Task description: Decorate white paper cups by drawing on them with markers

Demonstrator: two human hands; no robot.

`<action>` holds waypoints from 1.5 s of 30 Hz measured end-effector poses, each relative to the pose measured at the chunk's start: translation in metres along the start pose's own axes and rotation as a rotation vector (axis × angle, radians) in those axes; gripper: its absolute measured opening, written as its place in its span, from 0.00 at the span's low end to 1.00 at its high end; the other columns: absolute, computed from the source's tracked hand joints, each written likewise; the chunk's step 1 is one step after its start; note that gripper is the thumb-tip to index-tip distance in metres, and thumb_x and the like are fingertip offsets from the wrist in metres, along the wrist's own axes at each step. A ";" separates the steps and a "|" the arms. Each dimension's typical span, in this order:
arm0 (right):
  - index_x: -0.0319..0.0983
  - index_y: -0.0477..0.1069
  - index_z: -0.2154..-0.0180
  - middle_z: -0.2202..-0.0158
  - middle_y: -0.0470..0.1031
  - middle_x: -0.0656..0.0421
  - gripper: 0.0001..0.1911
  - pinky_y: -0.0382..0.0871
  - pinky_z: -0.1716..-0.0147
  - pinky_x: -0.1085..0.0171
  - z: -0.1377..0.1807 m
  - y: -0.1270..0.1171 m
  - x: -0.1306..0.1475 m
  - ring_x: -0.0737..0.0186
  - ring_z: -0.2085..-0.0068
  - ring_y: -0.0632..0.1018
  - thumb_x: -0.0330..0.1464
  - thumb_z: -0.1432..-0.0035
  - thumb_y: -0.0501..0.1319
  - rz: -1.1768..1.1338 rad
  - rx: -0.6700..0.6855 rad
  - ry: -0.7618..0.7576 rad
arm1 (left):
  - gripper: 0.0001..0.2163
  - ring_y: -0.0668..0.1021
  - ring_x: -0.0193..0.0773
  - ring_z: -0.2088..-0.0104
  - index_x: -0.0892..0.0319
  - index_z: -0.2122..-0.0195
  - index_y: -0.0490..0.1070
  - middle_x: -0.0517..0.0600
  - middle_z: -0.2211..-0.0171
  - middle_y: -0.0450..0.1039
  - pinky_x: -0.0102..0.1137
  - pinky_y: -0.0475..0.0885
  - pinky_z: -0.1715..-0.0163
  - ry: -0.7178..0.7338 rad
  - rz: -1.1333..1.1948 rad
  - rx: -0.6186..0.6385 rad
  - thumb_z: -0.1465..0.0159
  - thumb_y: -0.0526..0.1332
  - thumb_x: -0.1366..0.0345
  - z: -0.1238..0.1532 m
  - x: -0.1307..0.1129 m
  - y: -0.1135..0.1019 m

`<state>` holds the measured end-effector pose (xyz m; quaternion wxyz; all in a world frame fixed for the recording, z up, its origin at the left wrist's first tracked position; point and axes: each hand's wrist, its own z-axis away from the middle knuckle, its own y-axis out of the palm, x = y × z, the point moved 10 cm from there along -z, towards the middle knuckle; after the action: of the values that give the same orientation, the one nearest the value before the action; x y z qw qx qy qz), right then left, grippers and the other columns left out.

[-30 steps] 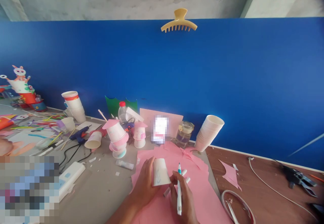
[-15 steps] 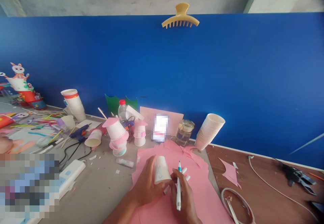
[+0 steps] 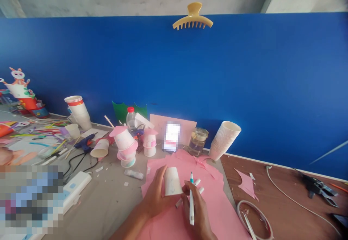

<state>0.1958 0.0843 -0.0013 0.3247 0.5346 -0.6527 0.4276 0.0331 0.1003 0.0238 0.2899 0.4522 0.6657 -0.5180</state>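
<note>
My left hand (image 3: 157,196) is closed around a white paper cup (image 3: 172,181), held upside down over the pink paper sheet (image 3: 214,207). Faint coloured marks show on the cup's side. My right hand (image 3: 196,211) grips a white marker with a teal tip (image 3: 191,201), tip pointing up, just right of the cup. Two more white markers (image 3: 198,186) lie on the pink sheet behind my fingers.
A leaning stack of white cups (image 3: 224,140), a glass jar (image 3: 198,142), decorated cup towers (image 3: 125,146), a water bottle (image 3: 131,118) and a glue gun (image 3: 85,143) line the blue partition. A glue stick (image 3: 133,175) lies left. Cable (image 3: 293,200), pliers (image 3: 318,187) and a wire hoop (image 3: 254,220) lie right.
The cup has been turned slightly in my left hand. The view has tilted up a little. Both hands stay in about the same place.
</note>
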 end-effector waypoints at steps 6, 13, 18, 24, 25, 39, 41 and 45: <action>0.41 0.65 0.50 0.60 0.74 0.54 0.13 0.75 0.71 0.64 0.000 0.000 0.007 0.62 0.70 0.79 0.34 0.37 0.56 0.003 0.013 -0.020 | 0.33 0.69 0.54 0.43 0.56 0.38 0.55 0.59 0.43 0.65 0.50 0.70 0.46 0.012 -0.008 -0.063 0.44 0.65 0.61 -0.004 -0.006 -0.007; 0.42 0.65 0.49 0.57 0.76 0.52 0.15 0.76 0.62 0.62 -0.005 -0.010 0.027 0.56 0.59 0.79 0.33 0.39 0.57 0.102 -0.017 -0.069 | 0.40 0.61 0.58 0.37 0.58 0.34 0.46 0.63 0.36 0.55 0.53 0.61 0.40 0.027 -0.013 0.028 0.43 0.64 0.53 -0.001 -0.009 -0.004; 0.40 0.65 0.50 0.57 0.75 0.51 0.14 0.76 0.62 0.62 -0.005 -0.010 0.032 0.56 0.59 0.79 0.32 0.38 0.55 0.166 -0.027 -0.108 | 0.45 0.52 0.61 0.34 0.59 0.33 0.41 0.65 0.33 0.46 0.56 0.54 0.38 -0.007 -0.046 0.107 0.44 0.62 0.45 0.002 0.013 0.007; 0.40 0.65 0.51 0.60 0.76 0.52 0.13 0.76 0.69 0.64 -0.008 -0.007 0.035 0.57 0.63 0.80 0.31 0.37 0.55 0.106 -0.016 -0.090 | 0.42 0.55 0.58 0.34 0.57 0.33 0.44 0.64 0.34 0.50 0.54 0.56 0.38 -0.020 -0.113 0.061 0.42 0.61 0.47 0.000 0.020 0.005; 0.40 0.66 0.51 0.60 0.77 0.52 0.13 0.76 0.70 0.64 -0.008 -0.007 0.036 0.57 0.64 0.80 0.31 0.37 0.55 0.100 -0.018 -0.085 | 0.42 0.55 0.58 0.35 0.58 0.33 0.44 0.64 0.34 0.50 0.54 0.56 0.39 -0.008 -0.133 0.062 0.42 0.62 0.46 0.000 0.020 0.005; 0.40 0.67 0.52 0.66 0.77 0.56 0.13 0.73 0.74 0.64 -0.008 0.001 0.029 0.63 0.76 0.76 0.34 0.37 0.54 -0.022 0.060 0.015 | 0.39 0.57 0.57 0.35 0.59 0.34 0.45 0.63 0.35 0.53 0.54 0.55 0.38 0.104 -0.317 0.050 0.41 0.61 0.52 -0.001 -0.004 0.005; 0.40 0.67 0.51 0.64 0.77 0.55 0.13 0.73 0.75 0.64 -0.008 0.001 0.028 0.63 0.76 0.76 0.34 0.37 0.54 -0.016 0.048 0.009 | 0.38 0.57 0.57 0.35 0.59 0.34 0.45 0.64 0.35 0.53 0.54 0.55 0.38 0.123 -0.326 0.050 0.40 0.61 0.53 -0.001 -0.007 0.005; 0.40 0.66 0.51 0.63 0.76 0.54 0.12 0.73 0.75 0.64 -0.007 0.001 0.031 0.64 0.76 0.76 0.34 0.35 0.53 0.015 0.047 -0.002 | 0.38 0.55 0.57 0.34 0.60 0.33 0.42 0.64 0.35 0.52 0.53 0.56 0.38 0.156 -0.333 0.011 0.41 0.61 0.61 -0.001 -0.007 0.004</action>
<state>0.1877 0.0773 0.0285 0.3082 0.5378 -0.6467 0.4445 0.0398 0.0989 0.0283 0.1448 0.3761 0.7491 -0.5258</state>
